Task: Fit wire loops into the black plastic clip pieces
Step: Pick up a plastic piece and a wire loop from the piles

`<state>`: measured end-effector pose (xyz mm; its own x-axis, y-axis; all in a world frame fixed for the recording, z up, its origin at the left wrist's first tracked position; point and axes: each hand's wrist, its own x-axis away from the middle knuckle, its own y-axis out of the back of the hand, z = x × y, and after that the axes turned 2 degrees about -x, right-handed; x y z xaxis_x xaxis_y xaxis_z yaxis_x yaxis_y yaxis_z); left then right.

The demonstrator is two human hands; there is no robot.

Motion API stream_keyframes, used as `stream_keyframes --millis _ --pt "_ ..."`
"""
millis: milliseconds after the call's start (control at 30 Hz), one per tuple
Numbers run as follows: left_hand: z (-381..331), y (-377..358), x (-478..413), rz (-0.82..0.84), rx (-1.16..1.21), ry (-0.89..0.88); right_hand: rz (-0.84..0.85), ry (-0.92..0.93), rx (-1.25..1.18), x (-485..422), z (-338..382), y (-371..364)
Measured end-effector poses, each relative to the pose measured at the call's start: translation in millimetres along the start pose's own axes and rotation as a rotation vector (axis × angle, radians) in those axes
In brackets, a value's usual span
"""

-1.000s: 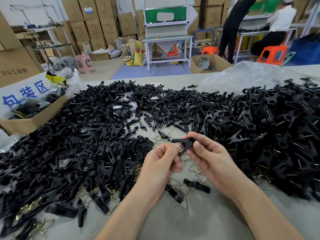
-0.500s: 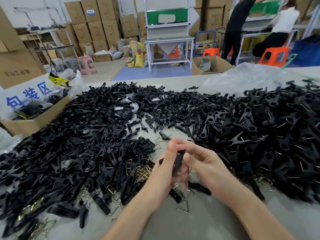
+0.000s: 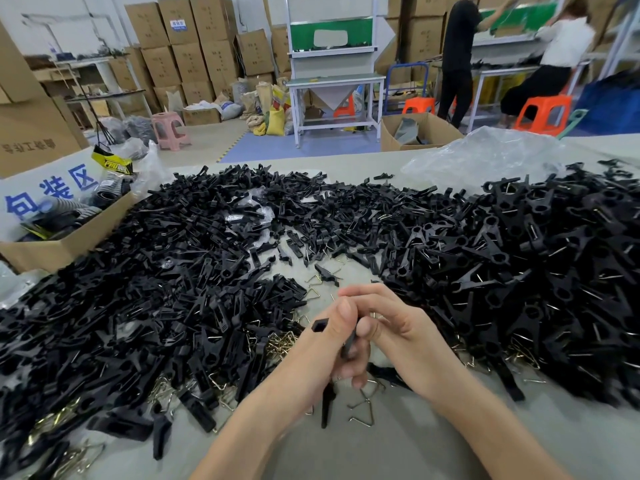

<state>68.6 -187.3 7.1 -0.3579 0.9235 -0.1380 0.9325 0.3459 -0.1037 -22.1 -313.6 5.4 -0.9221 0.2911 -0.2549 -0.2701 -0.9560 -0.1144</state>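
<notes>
At the left edge of the frame a cardboard box is sitting beside a broad heap of loose clip halves. The heap is spreading toward the centre. At its lower right fringe, brass-coloured wire loops are poking out from under the plastic.

Just right of that fringe, in the lower centre, the left hand is gripping a black clip piece. Its thumb is lying over the top and its fingers are curling underneath. The piece's square end is sticking out to the upper left of the thumb, and its long axis is running down and to the right into the gap between the two hands.

The right hand is closing in against it from the right, fingers curled and thumb pressing on the piece's lower stretch. Whether a loop is already pinched in there I cannot tell.

Directly below both hands, loose triangular loops are lying on the grey table. The right fingertips are nearer to them, so I judge that hand the likelier one for any reach downward.

Further right, a pile of assembled clips is filling the frame, with a clear plastic bag behind it at upper right.
</notes>
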Motion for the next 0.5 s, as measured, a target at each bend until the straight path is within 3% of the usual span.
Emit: stream_keyframes --millis 100,500 --pt "1.4 2.3 1.3 0.039 0.000 -0.016 0.012 -0.043 -0.121 1.5 0.6 -1.0" --pt "4.0 -1.0 -0.6 -0.164 -0.125 0.093 0.084 -0.069 -0.122 -2.6 0.2 -0.8"
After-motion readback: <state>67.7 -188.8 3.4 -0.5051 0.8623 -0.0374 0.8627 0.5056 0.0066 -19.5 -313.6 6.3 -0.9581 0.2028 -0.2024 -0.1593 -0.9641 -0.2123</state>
